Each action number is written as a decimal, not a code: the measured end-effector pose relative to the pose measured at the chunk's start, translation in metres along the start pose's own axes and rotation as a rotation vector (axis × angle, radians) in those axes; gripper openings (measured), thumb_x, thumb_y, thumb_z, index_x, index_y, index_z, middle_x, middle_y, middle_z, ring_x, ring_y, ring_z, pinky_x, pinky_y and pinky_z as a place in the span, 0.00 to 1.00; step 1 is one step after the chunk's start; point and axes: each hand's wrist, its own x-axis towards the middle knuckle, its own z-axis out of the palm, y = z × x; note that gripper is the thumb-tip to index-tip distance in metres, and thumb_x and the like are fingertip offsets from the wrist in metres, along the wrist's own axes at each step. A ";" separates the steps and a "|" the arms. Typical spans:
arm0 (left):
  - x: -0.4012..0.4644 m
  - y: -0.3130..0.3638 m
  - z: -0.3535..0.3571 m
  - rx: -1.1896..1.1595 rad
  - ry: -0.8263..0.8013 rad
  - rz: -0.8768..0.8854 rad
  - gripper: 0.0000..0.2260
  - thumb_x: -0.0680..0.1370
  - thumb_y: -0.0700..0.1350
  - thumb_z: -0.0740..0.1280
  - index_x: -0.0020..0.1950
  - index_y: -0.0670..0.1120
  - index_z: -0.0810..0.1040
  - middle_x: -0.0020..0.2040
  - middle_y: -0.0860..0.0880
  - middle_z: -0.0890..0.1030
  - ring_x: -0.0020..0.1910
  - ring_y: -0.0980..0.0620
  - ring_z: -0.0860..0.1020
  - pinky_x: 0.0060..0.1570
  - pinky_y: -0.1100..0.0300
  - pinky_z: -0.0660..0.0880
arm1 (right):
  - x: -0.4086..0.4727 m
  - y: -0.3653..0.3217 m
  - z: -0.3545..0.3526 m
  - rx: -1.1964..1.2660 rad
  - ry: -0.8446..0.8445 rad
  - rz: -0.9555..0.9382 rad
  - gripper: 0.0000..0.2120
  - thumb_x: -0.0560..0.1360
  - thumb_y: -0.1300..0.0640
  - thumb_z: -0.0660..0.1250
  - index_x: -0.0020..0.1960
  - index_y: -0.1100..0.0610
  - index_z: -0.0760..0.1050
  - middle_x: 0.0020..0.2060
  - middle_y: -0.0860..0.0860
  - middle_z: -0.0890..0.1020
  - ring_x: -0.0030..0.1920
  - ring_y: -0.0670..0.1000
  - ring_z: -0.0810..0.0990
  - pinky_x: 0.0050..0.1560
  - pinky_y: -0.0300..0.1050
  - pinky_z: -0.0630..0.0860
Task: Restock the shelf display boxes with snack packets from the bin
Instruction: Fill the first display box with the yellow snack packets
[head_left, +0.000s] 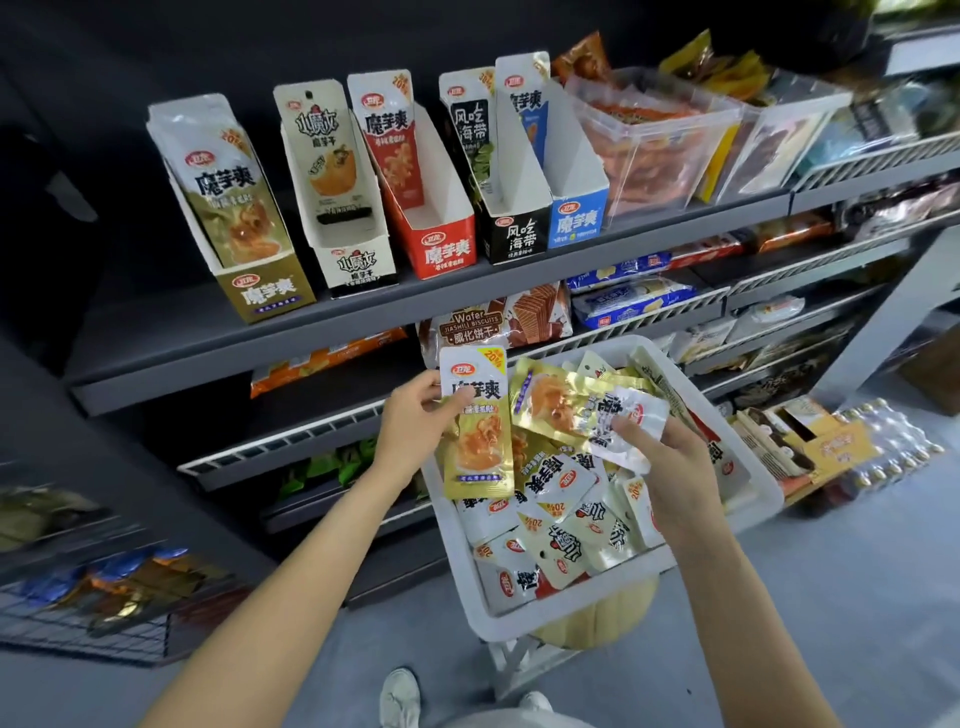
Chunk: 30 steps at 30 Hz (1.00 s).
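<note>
— When we look from the big things down, what do we see first?

— We see the dark shelf with five display boxes standing in a row: the gold box at the left, then the black-and-white box, the red box, the black box and the blue box. Each holds upright packets.

— And below the shelf?

— We see the white bin, full of loose snack packets lying in all directions. It stands on a low white support.

— Where are our hands?

— Both are over the bin. Our left hand holds one gold packet upright above the bin's left side; thumb and fingers pinch its left edge. Our right hand grips a crumpled white packet with curled fingers, just above the pile.

— Do the two packets touch?

— We cannot tell; they are near each other.
</note>
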 end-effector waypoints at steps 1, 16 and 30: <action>-0.001 0.002 -0.001 -0.069 0.013 -0.027 0.04 0.75 0.46 0.70 0.49 0.53 0.78 0.48 0.56 0.82 0.49 0.55 0.81 0.47 0.59 0.78 | 0.000 -0.002 0.002 0.021 0.006 -0.024 0.04 0.74 0.58 0.70 0.46 0.56 0.82 0.40 0.50 0.84 0.45 0.56 0.80 0.46 0.50 0.76; 0.009 0.112 -0.155 -0.162 0.645 0.500 0.10 0.77 0.41 0.68 0.51 0.54 0.69 0.51 0.51 0.81 0.50 0.55 0.81 0.44 0.58 0.78 | 0.026 -0.105 0.118 -0.072 -0.196 -0.560 0.07 0.76 0.61 0.68 0.49 0.51 0.73 0.44 0.53 0.83 0.42 0.49 0.84 0.43 0.44 0.81; 0.101 0.100 -0.224 0.395 0.700 0.312 0.16 0.73 0.44 0.72 0.57 0.43 0.72 0.48 0.50 0.81 0.48 0.48 0.79 0.46 0.51 0.77 | 0.061 -0.172 0.265 -0.003 -0.291 -0.759 0.05 0.79 0.58 0.62 0.53 0.52 0.72 0.50 0.56 0.81 0.45 0.49 0.84 0.43 0.53 0.82</action>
